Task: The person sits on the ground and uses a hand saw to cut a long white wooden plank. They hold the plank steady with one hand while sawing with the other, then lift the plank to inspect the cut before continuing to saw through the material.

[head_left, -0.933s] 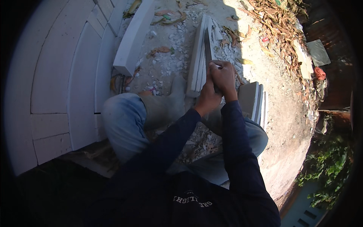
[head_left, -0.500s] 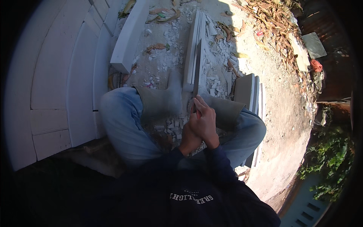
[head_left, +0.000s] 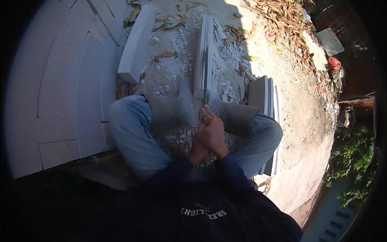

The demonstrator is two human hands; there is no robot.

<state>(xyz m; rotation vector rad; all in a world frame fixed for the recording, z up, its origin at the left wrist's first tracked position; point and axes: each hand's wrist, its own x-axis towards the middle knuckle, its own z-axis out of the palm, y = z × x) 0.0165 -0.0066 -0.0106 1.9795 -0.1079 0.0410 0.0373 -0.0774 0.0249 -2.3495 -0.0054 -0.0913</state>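
Between my dusty boots lies a long, pale grooved bar (head_left: 200, 56), pointing away from me. A long, narrow, dark-edged blade (head_left: 207, 76) runs along its right side; its handle is hidden in my hands, so I cannot tell the exact kind of tool. My right hand (head_left: 214, 131) is closed round the near end of this tool, its fingers stretched forward along it. Pressed against it from the lower left, my left hand (head_left: 200, 144) is closed too, its fingers mostly covered by the right.
White chips (head_left: 225, 86) litter the ground around my boots (head_left: 185, 101). A white block (head_left: 137, 44) lies ahead on the left, beside pale stacked panels (head_left: 56, 88). Upright slabs (head_left: 260, 94) stand by my right knee. Dry leaves (head_left: 288, 24) cover the far right.
Both hands have shifted slightly left and toward me together with the tool. The blade, broader and dark before, now shows as a thinner line beside the bar.
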